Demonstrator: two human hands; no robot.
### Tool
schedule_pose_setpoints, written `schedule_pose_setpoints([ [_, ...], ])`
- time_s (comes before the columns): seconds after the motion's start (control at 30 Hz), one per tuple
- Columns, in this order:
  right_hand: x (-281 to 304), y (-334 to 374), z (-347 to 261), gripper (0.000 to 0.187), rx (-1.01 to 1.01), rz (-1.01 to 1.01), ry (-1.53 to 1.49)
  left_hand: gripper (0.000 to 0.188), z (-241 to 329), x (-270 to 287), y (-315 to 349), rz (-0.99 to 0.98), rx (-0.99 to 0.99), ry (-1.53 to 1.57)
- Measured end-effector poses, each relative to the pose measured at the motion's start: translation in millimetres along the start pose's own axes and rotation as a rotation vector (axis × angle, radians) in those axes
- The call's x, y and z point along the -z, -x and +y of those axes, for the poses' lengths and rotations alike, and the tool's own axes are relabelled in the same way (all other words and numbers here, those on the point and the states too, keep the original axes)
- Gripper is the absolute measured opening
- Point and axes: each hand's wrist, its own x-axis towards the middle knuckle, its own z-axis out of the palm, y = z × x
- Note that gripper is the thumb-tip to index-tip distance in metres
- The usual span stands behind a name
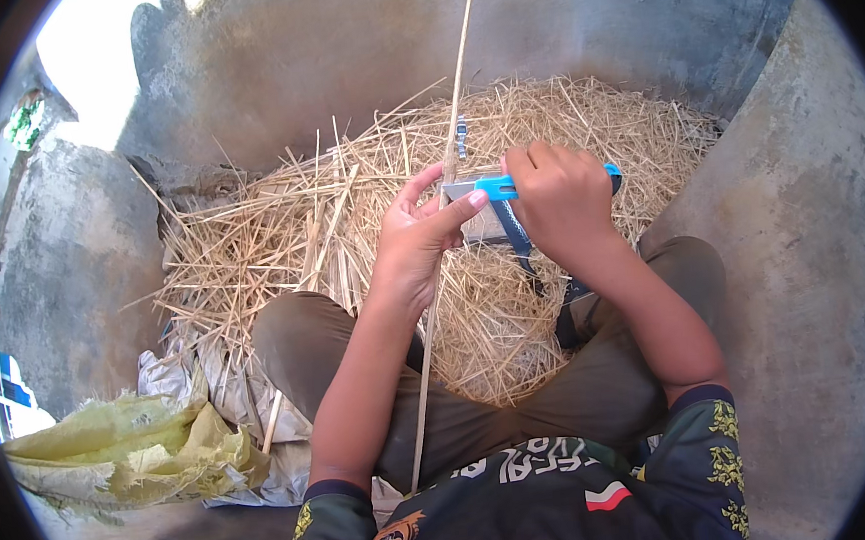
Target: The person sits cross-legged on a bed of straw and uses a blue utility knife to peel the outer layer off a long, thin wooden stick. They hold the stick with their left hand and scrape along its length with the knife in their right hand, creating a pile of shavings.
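Observation:
A long, thin pale strip, like split bamboo or cane, runs upright from my lap to well above my hands. My left hand is closed around its middle, with the thumb reaching toward the blade. In my closed right hand is a blue-handled utility knife. Its blade points left and meets the strip just above my left thumb. The blade's tip is hard to make out behind the strip and my fingers.
Between and beyond my bent legs lies a heap of dry shavings and thin strips. A crumpled yellowish woven sack rests at the lower left beside whitish sheeting. Curved concrete walls surround me closely. Behind my hands is a dark strap.

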Motion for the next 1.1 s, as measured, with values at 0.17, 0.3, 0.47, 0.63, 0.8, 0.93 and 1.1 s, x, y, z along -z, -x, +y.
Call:
schedule_pose_setpoints([
  [0.17,1,1,0,0.012,-0.054,-0.054,-0.04,0.084,-1,-2,2,0.008,-0.028,-0.045],
  [0.3,1,0,1,0.011,-0.058,-0.069,-0.024,0.075,-3,-3,3,-0.01,-0.084,-0.077],
  [0.47,-3,0,4,0.009,-0.015,-0.016,0.018,0.063,-9,1,-1,-0.009,-0.125,-0.068],
  [0.63,-3,1,8,0.009,-0.035,-0.035,0.025,0.055,-9,3,-3,-0.009,-0.137,-0.036],
  [0.8,0,0,12,0.007,-0.084,-0.069,0.012,0.053,-9,5,-4,0.07,-0.143,-0.121],
  [0.93,5,-3,17,0.013,-0.228,-0.119,-0.145,0.038,-7,4,-3,0.069,-0.096,-0.127],
  [1.1,-11,1,20,0.033,-0.315,-0.202,-0.281,0.025,-8,3,3,-0.077,0.056,-0.041],
])
